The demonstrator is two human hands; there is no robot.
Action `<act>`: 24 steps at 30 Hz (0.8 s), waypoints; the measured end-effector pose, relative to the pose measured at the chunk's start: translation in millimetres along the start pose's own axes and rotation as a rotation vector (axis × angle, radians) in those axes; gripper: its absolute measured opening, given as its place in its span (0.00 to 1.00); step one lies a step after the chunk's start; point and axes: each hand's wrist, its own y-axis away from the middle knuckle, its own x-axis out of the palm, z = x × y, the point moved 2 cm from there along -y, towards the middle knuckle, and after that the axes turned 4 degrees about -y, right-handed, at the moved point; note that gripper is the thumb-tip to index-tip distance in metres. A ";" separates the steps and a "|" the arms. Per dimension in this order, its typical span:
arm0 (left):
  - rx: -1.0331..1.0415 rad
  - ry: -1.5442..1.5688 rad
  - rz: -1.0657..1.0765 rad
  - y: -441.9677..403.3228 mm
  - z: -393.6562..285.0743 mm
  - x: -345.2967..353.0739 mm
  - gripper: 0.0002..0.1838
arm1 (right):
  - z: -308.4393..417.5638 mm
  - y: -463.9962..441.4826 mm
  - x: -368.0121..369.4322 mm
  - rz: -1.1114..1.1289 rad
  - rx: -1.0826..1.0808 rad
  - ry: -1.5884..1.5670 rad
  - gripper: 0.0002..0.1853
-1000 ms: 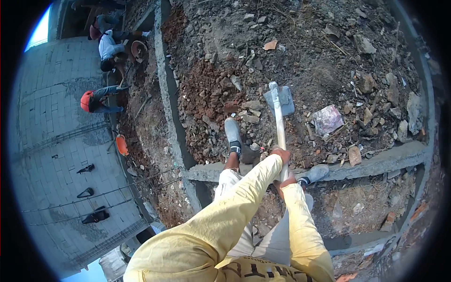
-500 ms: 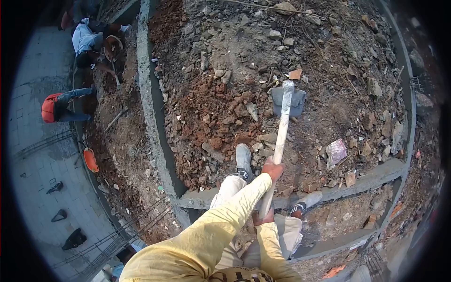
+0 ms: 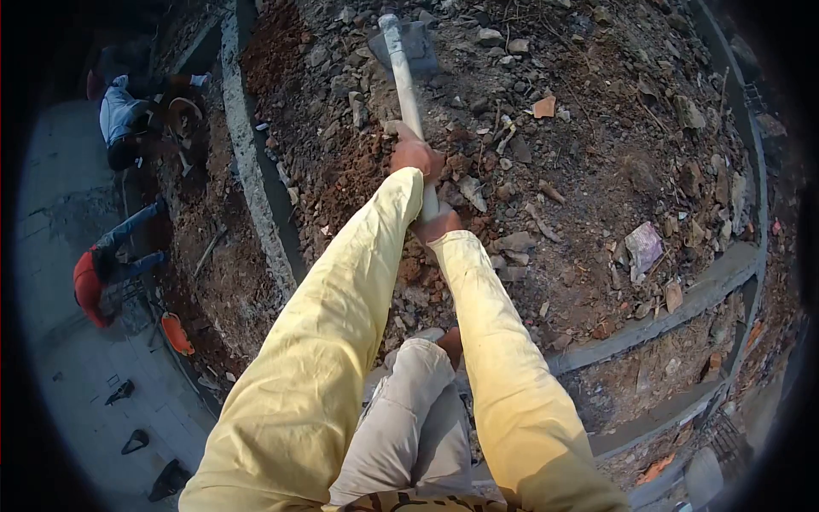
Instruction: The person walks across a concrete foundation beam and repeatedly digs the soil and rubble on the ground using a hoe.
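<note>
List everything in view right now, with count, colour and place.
Long-handled hoe: one, pale shaft, grey blade, top centre
Loose rubble and soil: uncounted, brown and grey, centre
Concrete beams: several, grey, around the rubble
Flat terracotta fragment: one, orange, upper centre
Crumpled wrapper: one, pinkish-white, right
Shallow basin: one, orange, left
Dark, unclear items: three, lower left
Co-workers: at least two, red and white tops, left
Left hand, right hand: one each, on shaft
Long sleeves: two, yellow, below

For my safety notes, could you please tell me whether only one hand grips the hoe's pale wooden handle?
No, the bare left hand and the bare right hand are both closed around the pale wooden handle.
</note>
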 end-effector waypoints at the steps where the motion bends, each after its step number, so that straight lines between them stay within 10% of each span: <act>1: -0.050 -0.028 0.029 0.9 12.7 14.7 0.28 | -8.0 20.0 2.0 -0.031 0.065 0.071 0.30; 16: -0.441 -0.169 0.475 245.9 168.6 10.2 0.30 | -153.3 333.0 68.9 0.107 0.374 0.353 0.32; 24: -0.290 -0.268 0.693 373.4 269.3 28.2 0.32 | -221.6 462.1 119.4 0.124 0.512 0.401 0.34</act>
